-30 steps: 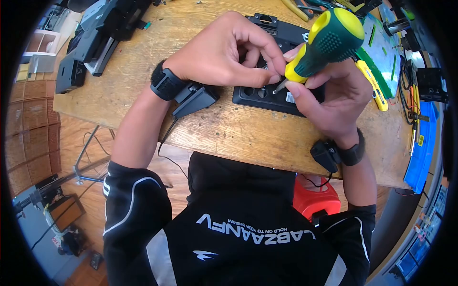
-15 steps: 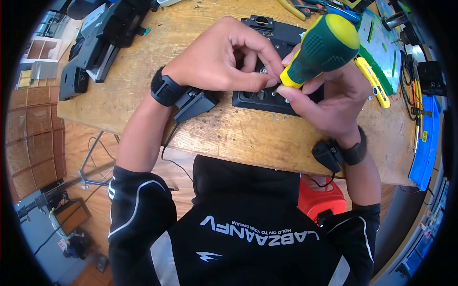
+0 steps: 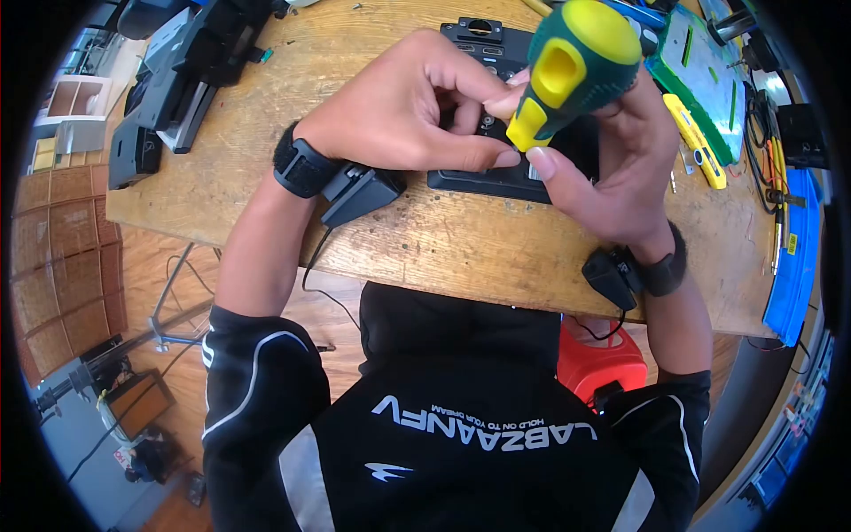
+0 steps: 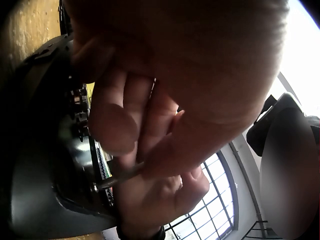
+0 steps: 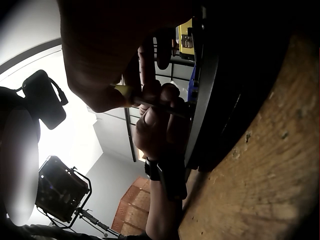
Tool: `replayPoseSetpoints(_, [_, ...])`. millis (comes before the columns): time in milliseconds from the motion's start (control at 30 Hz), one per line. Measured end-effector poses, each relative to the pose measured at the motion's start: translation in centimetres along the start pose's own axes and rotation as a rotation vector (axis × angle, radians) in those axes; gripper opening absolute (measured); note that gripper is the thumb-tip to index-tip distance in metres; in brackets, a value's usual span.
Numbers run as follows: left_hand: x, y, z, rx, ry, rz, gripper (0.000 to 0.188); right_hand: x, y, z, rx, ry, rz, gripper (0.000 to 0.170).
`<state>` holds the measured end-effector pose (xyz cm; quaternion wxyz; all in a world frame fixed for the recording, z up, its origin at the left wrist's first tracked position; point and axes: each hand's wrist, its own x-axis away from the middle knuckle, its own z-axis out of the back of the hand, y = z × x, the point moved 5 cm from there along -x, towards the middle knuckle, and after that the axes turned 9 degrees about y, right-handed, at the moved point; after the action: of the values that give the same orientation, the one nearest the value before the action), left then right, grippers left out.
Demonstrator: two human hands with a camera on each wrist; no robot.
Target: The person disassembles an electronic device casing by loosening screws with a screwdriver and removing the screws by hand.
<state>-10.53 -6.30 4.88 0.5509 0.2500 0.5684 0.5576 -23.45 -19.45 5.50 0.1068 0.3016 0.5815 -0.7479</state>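
Screwdriver [image 3: 572, 75]: tip down at the black device [image 3: 474, 181] on the bench [image 3: 425, 244]; long axis inclined, handle end up and right in the head view. Right hand [image 3: 620, 182] grasps the handle. Left hand [image 3: 412, 115] is curled at the shaft [image 4: 117, 181]; cannot tell whether it grips. Since the previous frame, the handle has rotated, exposing its yellow recess. Hands obscure the tip from above. Yellow cutter [image 3: 694, 142] lies right of the device.
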Motion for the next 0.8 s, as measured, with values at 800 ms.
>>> replayPoseSetpoints(800, [-0.3, -0.3, 0.2, -0.111, 0.064, -0.001, 0.021, -0.3, 0.3, 0.5, 0.089, -0.025, 0.092, 0.053])
